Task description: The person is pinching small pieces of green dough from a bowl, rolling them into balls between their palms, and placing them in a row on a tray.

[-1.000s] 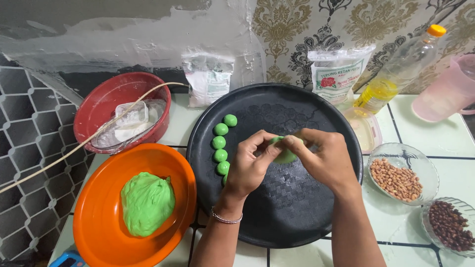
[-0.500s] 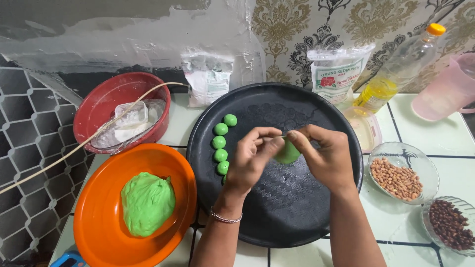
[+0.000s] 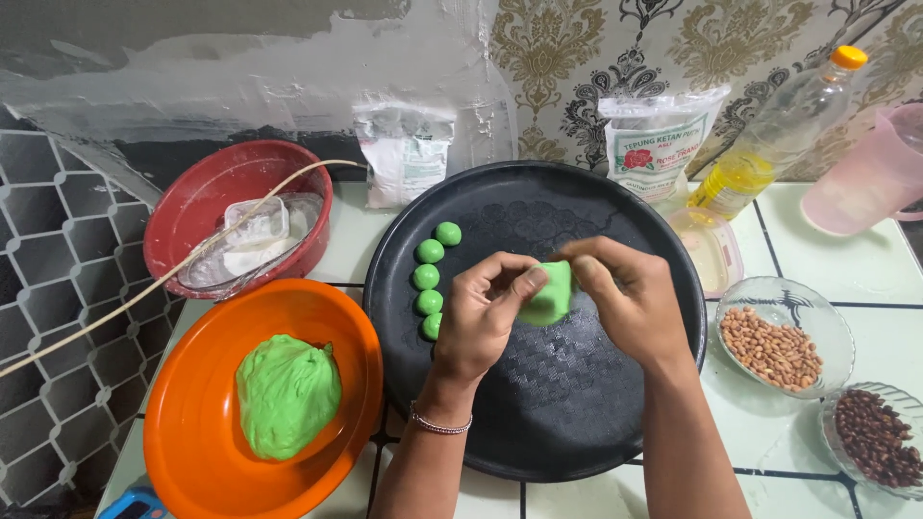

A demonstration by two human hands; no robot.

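Observation:
My left hand (image 3: 481,317) and my right hand (image 3: 625,298) meet over the round black tray (image 3: 577,423), both pinching one small lump of green dough (image 3: 550,293) between thumbs and fingers. The lump is flattened and partly hidden by my fingers. Several small green dough balls (image 3: 429,279) lie in a curved row on the tray just left of my left hand. A big mound of green dough (image 3: 286,394) rests in the orange bowl (image 3: 192,452) at the lower left.
A red bowl (image 3: 192,207) with a clear tub and white powder sits at the back left. Two flour bags (image 3: 404,154), an oil bottle (image 3: 779,135) and a pink jug (image 3: 875,178) stand behind. Glass bowls of peanuts (image 3: 774,346) and dark beans (image 3: 880,437) are on the right.
Both hands stayed over the tray, working the green lump. The lump now shows more between my fingertips, pressed flatter and turned upright.

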